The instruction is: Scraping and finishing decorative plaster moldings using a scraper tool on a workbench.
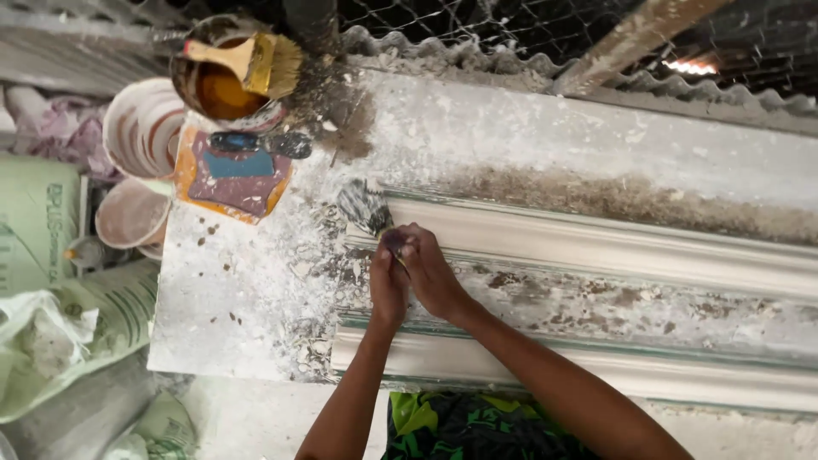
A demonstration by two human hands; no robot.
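Scraping at the near end of the mould

Plaster crumbs lie thick round the end of the long white mould (596,247) on the bench (230,290), and that looks like the work already done: the patch by the hands is scraped rough and grey. Further along to the right, the middle channel is blotched brown and flaky, so I'd judge most of the length is left to clean.

Both hands meet at the mould's end. The left hand (388,285) and right hand (430,273) have their fingers closed together round the handle of a scraper (366,207), whose broad blade lies flat on the mould's edge, just beyond the knuckles.

At the bench's far corner stands a can (217,85) holding an orange-brown liquid, with a wide brush (251,60) resting across its rim, bristles sticking out over the side. Beside it sit nested white bowls (141,128), smeared but seemingly holding nothing; a pinkish one (132,215) sits below. Sacks (51,332) slump off the left end.
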